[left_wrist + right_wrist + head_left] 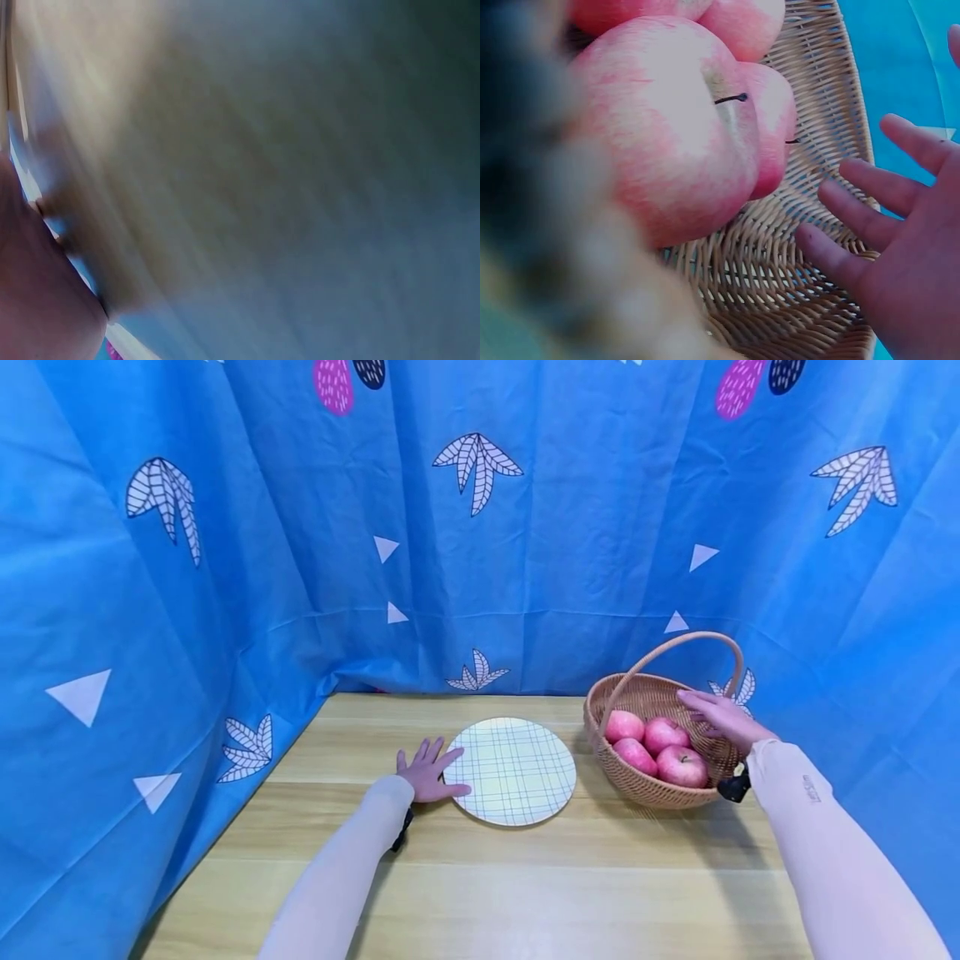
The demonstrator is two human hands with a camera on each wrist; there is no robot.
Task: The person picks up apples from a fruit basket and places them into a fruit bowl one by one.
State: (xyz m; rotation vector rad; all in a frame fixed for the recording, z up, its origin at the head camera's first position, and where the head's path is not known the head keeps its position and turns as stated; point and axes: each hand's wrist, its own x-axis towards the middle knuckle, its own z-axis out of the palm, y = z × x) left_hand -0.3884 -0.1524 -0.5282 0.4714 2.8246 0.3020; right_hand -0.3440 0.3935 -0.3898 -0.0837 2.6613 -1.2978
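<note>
A round plate with a pale checked pattern lies on the table. My left hand is at its left edge with fingers spread, thumb and forefinger overlapping the rim. In the left wrist view only part of that hand shows, beside a blurred table surface. Over the right side of a wicker basket, my right hand stretches its fingers out and holds nothing. Several red apples sit in the basket. In the right wrist view the fingers are apart from the nearest apple, above the woven wall.
The basket's tall arched handle rises between the apples and the back curtain. A blue patterned curtain surrounds the wooden table at the back and sides. The plate and basket stand close together.
</note>
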